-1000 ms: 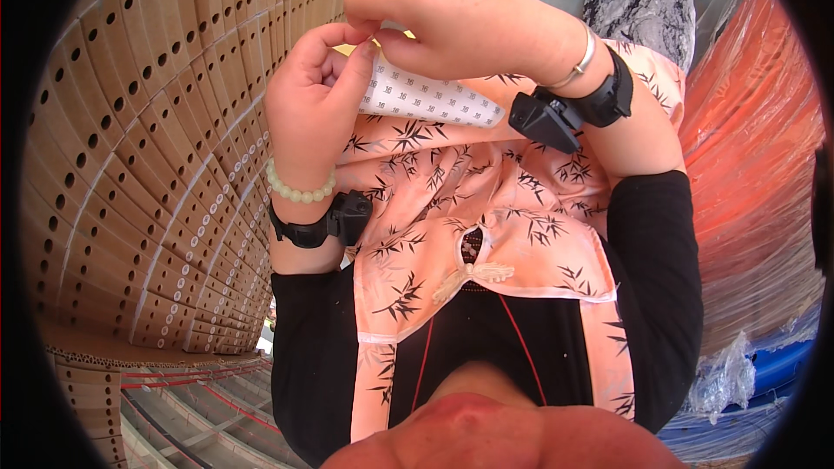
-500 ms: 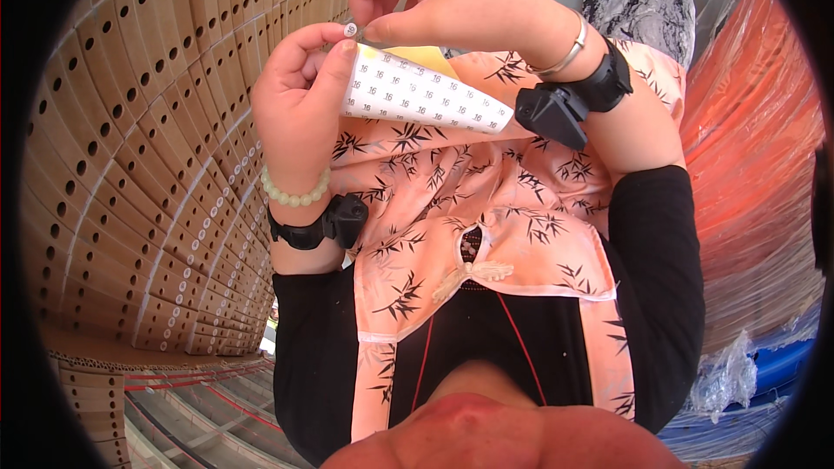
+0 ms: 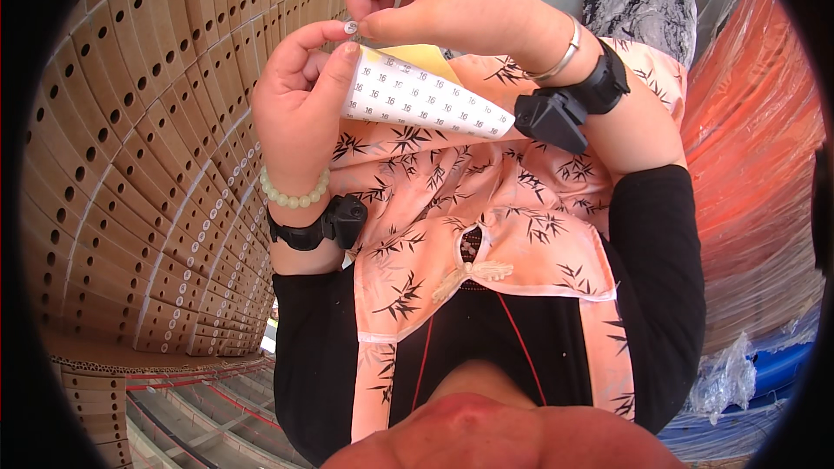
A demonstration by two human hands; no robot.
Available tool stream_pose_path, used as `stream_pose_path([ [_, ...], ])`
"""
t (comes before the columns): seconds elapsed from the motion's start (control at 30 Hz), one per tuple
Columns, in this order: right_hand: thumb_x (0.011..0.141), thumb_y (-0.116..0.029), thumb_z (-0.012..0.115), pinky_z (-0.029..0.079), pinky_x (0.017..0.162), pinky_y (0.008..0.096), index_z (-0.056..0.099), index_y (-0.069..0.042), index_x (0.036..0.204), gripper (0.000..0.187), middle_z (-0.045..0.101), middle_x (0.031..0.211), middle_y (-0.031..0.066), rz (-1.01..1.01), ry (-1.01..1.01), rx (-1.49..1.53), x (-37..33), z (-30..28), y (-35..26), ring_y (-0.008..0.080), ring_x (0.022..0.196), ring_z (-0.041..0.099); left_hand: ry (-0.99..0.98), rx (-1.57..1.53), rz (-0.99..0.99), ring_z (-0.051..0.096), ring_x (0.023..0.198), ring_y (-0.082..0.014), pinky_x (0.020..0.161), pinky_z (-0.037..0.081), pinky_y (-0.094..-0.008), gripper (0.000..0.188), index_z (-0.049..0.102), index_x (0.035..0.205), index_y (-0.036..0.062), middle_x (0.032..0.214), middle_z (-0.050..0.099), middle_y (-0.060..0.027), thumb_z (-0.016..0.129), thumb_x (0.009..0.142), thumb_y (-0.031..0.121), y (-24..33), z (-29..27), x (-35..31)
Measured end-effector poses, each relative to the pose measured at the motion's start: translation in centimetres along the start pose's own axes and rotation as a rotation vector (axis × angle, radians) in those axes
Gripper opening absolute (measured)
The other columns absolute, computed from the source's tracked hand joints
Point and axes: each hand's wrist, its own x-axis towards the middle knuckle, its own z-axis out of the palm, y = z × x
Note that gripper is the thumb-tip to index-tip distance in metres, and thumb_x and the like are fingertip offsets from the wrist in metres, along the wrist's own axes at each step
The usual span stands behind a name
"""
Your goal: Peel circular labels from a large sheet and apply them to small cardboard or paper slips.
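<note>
A curled white sheet of small printed stickers, with a yellowish backing showing behind it, is in my left hand, its upper left corner beside my thumb. At my left index fingertip sits a small round white sticker with a dark print. My right hand reaches across from the right, fingers curled, and its thumb tip touches the edge of that sticker. Whether the right index finger also grips the sticker is partly hidden.
Tall rows of brown cardboard pieces with round holes stand close on my left. Bundles in clear film, orange and blue, lie on my right. My pink apron spreads below the hands.
My right hand has shifted slightly left, bringing its thumb tip closer to the round sticker. The sticker sheet has tilted a little, its right end lower.
</note>
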Motion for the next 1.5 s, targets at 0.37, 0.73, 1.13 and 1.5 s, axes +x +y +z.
stream_pose_path([
  [0.37, 0.081, -0.007, 0.061, 0.050, 0.067, 0.0267, 0.065, -0.001, 0.085, 0.008, 0.066, 0.076, 0.0030, 0.028, 0.155, -0.069, 3.2, -1.8, 7.2, 0.0089, 0.071, 0.058, -0.283, 0.232, -0.262, 0.058, 0.064, -0.0025, 0.055, 0.043, -0.0196, 0.014, 0.068, 0.105, 0.0021, 0.070, 0.064, 0.0021, 0.065, 0.093, 0.007, 0.5, -0.3, -1.3],
  [0.73, 0.080, -0.022, 0.067, 0.051, 0.068, 0.0339, 0.065, -0.007, 0.085, 0.016, 0.067, 0.076, 0.0059, 0.198, 0.193, -0.192, 5.6, 1.4, 21.1, 0.0201, 0.070, 0.063, -0.420, 0.365, -0.238, 0.058, 0.059, -0.0041, 0.053, 0.044, -0.0218, 0.014, 0.068, 0.104, 0.0022, 0.067, 0.064, -0.0015, 0.067, 0.091, 0.007, 1.3, 1.9, -0.6],
  [1.13, 0.083, -0.018, 0.068, 0.049, 0.070, 0.0332, 0.064, -0.005, 0.088, 0.014, 0.065, 0.076, 0.0072, 0.186, 0.260, -0.252, 5.3, 2.5, 21.9, 0.0197, 0.070, 0.060, -0.434, 0.421, -0.194, 0.058, 0.058, -0.0052, 0.052, 0.043, -0.0226, 0.015, 0.068, 0.103, 0.0027, 0.065, 0.064, -0.0028, 0.068, 0.090, 0.009, 1.2, 2.3, -0.2],
  [1.5, 0.078, -0.020, 0.066, 0.051, 0.070, 0.0391, 0.066, -0.007, 0.086, 0.014, 0.068, 0.079, 0.0106, 0.177, 0.316, -0.260, 5.5, 2.6, 22.1, 0.0299, 0.075, 0.064, -0.441, 0.456, -0.162, 0.056, 0.055, -0.0063, 0.051, 0.042, -0.0237, 0.015, 0.069, 0.103, 0.0038, 0.063, 0.063, -0.0033, 0.069, 0.089, 0.010, 1.1, 2.1, -0.3],
])
